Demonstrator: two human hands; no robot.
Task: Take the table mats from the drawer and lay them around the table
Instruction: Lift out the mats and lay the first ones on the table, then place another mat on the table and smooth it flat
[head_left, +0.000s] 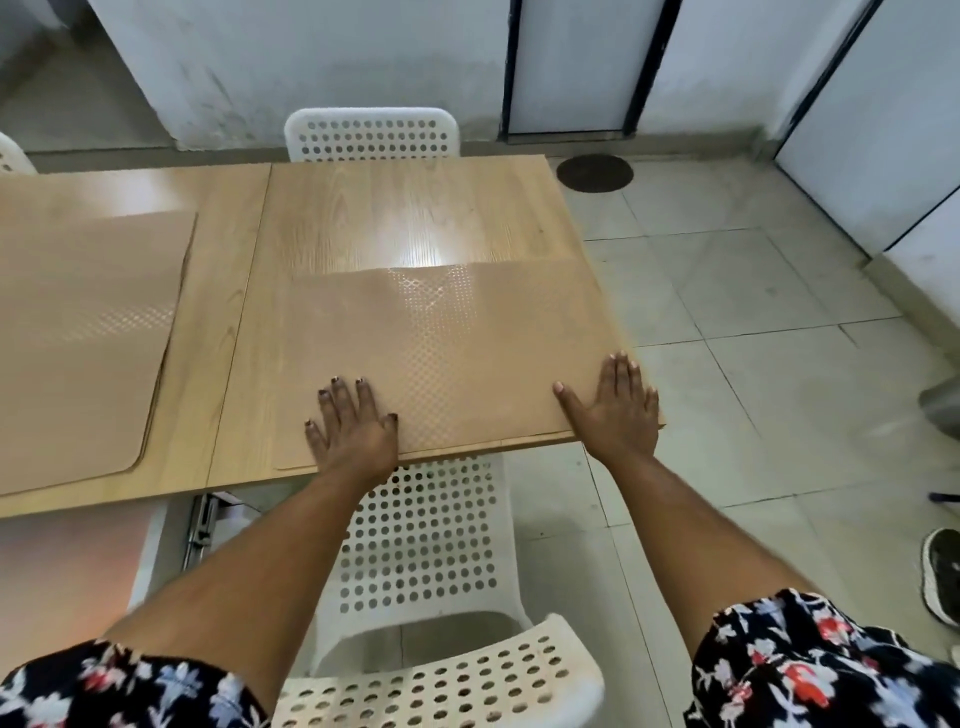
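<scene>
A tan table mat (452, 338) with a dotted texture lies flat on the right end of the wooden table (395, 213), reaching the near and right edges. My left hand (350, 421) presses flat on its near left corner, fingers spread. My right hand (615, 408) lies flat on its near right corner at the table's edge. A second mat of the same colour (78, 332) lies flat on the left part of the table. No drawer can be seen.
A white perforated chair (431, 561) stands right below me, tucked partly under the table. Another white chair (371, 135) stands at the far side. A round floor drain (595, 173) sits in the tiled floor. Someone's dark shoe (943, 582) shows at the right edge.
</scene>
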